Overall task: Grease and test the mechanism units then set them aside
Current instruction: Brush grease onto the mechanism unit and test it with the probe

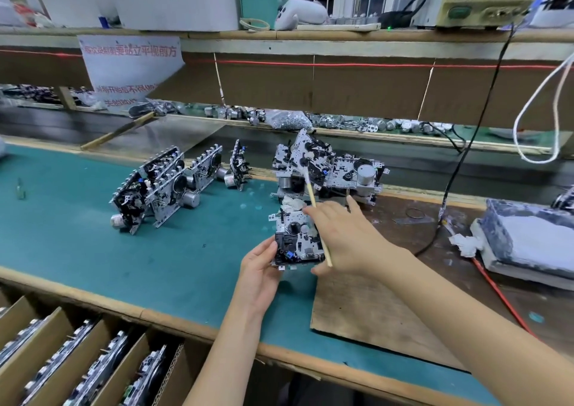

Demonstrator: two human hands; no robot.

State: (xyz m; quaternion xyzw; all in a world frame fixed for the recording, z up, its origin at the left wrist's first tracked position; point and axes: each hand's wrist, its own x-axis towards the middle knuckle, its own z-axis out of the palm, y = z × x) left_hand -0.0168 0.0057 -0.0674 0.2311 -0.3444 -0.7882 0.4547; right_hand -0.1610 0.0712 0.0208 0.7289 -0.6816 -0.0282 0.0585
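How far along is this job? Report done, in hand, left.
Done, seemingly: the row of units standing on the mat. In hand: left hand grips one unit, right hand holds the grease stick. Left, probably: the pile of units behind.

Mechanism unit (295,241): R edge hid behind right hand (351,238); left hand (261,262) fingers hid behind its L side. Brush (310,185) tip, at unit's 12 o'clock, was too small to make out. Carton (31,343) at 7 o'clock: contents blurred, cut by frame bottom. Tray (503,266) at 3 o'clock ran off R edge. Bottle (20,188) at 9 o'clock was too blurry to ID.
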